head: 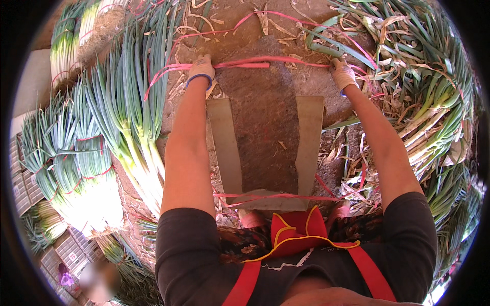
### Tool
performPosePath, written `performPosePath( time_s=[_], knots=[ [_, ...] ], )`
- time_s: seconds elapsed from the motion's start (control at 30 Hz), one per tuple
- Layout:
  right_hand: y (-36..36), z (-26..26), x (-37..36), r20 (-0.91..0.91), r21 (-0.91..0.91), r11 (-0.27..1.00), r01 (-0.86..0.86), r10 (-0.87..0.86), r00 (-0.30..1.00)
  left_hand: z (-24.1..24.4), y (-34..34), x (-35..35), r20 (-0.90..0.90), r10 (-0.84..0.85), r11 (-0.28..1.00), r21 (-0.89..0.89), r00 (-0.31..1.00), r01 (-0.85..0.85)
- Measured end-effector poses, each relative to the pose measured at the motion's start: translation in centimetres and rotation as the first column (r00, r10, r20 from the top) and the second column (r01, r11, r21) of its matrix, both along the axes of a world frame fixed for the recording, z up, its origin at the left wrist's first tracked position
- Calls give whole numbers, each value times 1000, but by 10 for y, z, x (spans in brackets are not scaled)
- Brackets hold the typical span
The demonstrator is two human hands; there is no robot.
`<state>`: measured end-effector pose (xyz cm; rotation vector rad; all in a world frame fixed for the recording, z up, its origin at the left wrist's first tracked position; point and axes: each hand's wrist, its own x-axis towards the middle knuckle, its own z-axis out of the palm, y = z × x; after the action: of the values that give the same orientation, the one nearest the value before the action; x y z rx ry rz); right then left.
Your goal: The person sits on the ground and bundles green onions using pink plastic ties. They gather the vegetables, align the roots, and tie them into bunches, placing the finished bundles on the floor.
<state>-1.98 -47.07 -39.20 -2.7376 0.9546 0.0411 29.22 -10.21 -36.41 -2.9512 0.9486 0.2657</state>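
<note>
My left hand (pixel 201 67), in a pale work glove with a blue cuff, grips a pink plastic strap (pixel 252 61) beyond the far left corner of a low U-shaped stand. At the far right, my right hand (pixel 343 75), gloved the same way, holds the strap too. It runs across between both hands, and loose tails hang past each fist. The stand has pale side boards (pixel 226 145) with a dark, soil-covered strip (pixel 264 134) between them. Another pink strap (pixel 268 196) crosses its near end, close to my red apron (pixel 300 229).
Loose long green onions (pixel 141 126) lie left of my left arm. Tied bundles (pixel 88 164) stand farther left, near stacked crates (pixel 23 179) and a blurred person (pixel 100 281). A large heap of onions (pixel 436 103) curves along the right. Dry leaves (pixel 352 153) litter the ground.
</note>
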Motion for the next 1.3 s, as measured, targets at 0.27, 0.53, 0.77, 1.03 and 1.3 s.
performPosePath(
  time_s=[0.27, 0.53, 0.77, 1.03, 1.3],
  knots=[
    [-4, 5, 3, -78, 13, 998, -63, 64, 995, 48, 35, -18, 79, -82, 991, -98, 993, 90],
    [-8, 68, 37, -242, -64, 984, -168, 148, 959, 13, 91, -61, -133, 21, 975, -218, 991, -50],
    [-97, 10, 84, -63, 7, 992, 126, -125, 990, -25, 105, -63, -120, 59, 988, -138, 991, -75],
    [-95, -22, 59, -218, -370, 892, -260, 188, 958, -18, 98, -78, -6, 111, 992, -67, 994, -111],
    [-65, 48, -44, 17, 15, 999, -30, 30, 999, 85, 156, -138, -292, 54, 929, -336, 955, -155]
  ],
)
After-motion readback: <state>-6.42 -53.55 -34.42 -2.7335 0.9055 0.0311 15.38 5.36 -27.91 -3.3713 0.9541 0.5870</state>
